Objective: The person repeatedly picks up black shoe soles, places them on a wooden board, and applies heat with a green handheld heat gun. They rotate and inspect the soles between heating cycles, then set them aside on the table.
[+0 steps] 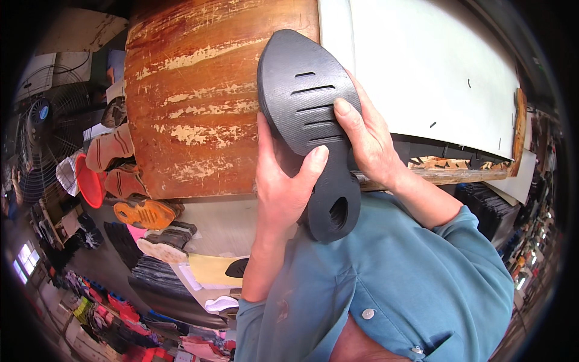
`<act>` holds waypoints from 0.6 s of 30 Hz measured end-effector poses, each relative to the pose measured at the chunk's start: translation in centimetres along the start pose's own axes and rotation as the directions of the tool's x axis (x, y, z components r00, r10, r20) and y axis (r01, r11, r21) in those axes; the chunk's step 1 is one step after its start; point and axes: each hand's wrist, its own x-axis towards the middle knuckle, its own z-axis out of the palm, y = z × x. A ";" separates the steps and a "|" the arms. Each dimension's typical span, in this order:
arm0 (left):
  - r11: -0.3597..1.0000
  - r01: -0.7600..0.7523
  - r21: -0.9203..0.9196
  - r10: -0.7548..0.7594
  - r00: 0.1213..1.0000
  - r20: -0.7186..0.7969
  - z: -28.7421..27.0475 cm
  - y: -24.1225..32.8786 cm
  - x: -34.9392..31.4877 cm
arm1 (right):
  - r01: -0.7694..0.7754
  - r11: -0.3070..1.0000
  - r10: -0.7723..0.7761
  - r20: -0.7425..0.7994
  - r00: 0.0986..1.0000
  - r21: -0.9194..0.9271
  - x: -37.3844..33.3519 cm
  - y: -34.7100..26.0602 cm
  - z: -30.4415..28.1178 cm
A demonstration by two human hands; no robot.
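Note:
Both hands grip a stack of black shoe insoles in front of my chest, its broad toe end pointing away from me. Slots are cut across the forepart, and the heel end, close to my shirt, has an oval hole. My left hand wraps the left side, its thumb lying near the narrow waist. From the right, my right hand clasps the forepart with the thumb pressed on the top face. The fingers under the stack are mostly hidden.
Beneath the insoles is a worn brown wooden board; a white sheet with small black scraps lies to its right. Scraps fill a wooden-edged trough. Orange insoles, a red round object and a fan are at left.

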 end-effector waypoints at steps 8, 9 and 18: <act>0.957 -0.175 0.230 0.178 0.984 0.005 1.4 1.4 -0.5 | 0.039 0.945 -0.055 0.042 0.998 0.325 -1.0 -0.4 -0.7; 0.951 -0.197 0.238 0.201 0.980 0.010 1.4 1.6 -0.4 | 0.031 0.933 -0.051 0.046 0.998 0.358 -0.9 -0.3 -0.8; 0.925 0.082 -0.372 -0.069 0.996 0.048 -0.3 2.2 -0.9 | -0.297 0.680 0.106 0.310 0.945 0.670 0.8 -0.6 -1.8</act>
